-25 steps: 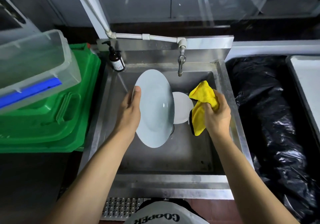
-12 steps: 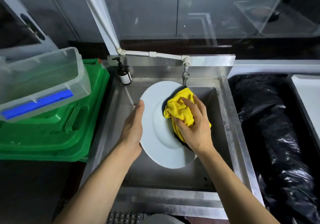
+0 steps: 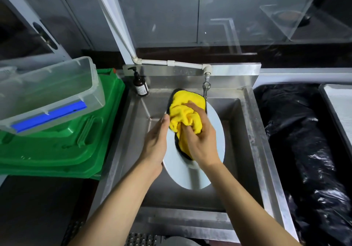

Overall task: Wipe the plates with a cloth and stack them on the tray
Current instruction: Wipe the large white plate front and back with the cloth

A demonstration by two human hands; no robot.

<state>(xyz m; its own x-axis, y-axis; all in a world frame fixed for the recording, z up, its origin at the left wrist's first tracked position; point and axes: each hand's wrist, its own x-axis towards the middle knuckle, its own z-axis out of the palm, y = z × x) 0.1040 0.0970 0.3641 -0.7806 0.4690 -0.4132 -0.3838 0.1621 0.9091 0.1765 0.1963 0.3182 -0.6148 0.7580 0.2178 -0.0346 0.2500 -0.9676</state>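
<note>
Plate (image 3: pixel 190 175) centre frame, held tilted over sink (image 3: pixel 253 131) basin. L hand (image 3: pixel 155 144) grips its left rim. R hand (image 3: pixel 202 141) has fingers curled into yellow cloth (image 3: pixel 182 112), pressing it on plate's upper face. Cloth top sits just beside tap (image 3: pixel 206 87), near the back wall. Soap bottle (image 3: pixel 141 85) stands on back-left ledge. Open basin floor shows right of the plate & below it. Left of frame: clear tub (image 3: pixel 57 89) tilted on green crate (image 3: pixel 57 154), blue strip showing through, contents otherwise unclear. Right: black bag (image 3: pixel 297 141) fills the bay, pale tray (image 3: pixel 341 108) at far right edge.
</note>
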